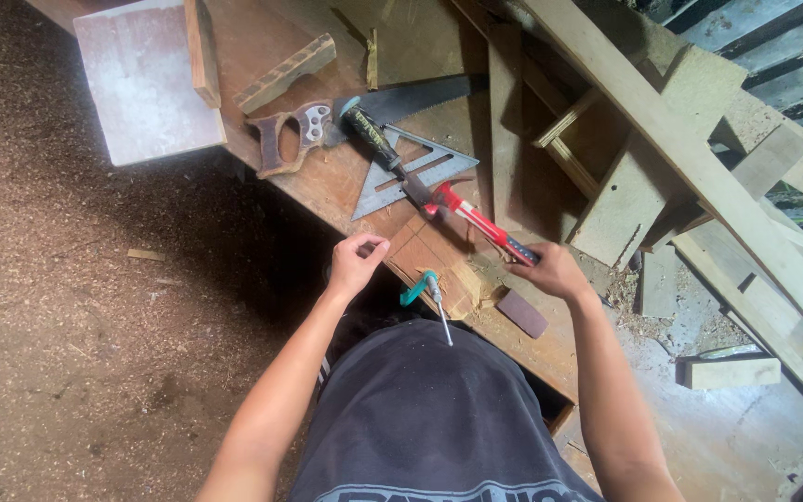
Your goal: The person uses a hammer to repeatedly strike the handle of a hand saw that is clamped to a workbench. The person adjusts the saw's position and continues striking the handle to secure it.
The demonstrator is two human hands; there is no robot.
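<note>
Right hand (555, 271) fingers wrap the red hammer (476, 223) handle, its head lying on the bench (327, 177). Left hand (355, 263) fingers curl closed over a small wood block (434, 265), beside a metal speed square (415, 172) and handsaw (346, 121).

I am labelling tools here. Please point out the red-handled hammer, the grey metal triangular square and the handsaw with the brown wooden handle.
Red-handled hammer (476, 221), head view, on the red shaft.
Grey metal triangular square (425, 172), head view, on its flat blade.
Handsaw with brown wooden handle (283, 139), head view, on the handle.

Tool-crowded workbench (346, 186); open floor (95, 325) leftward.
</note>
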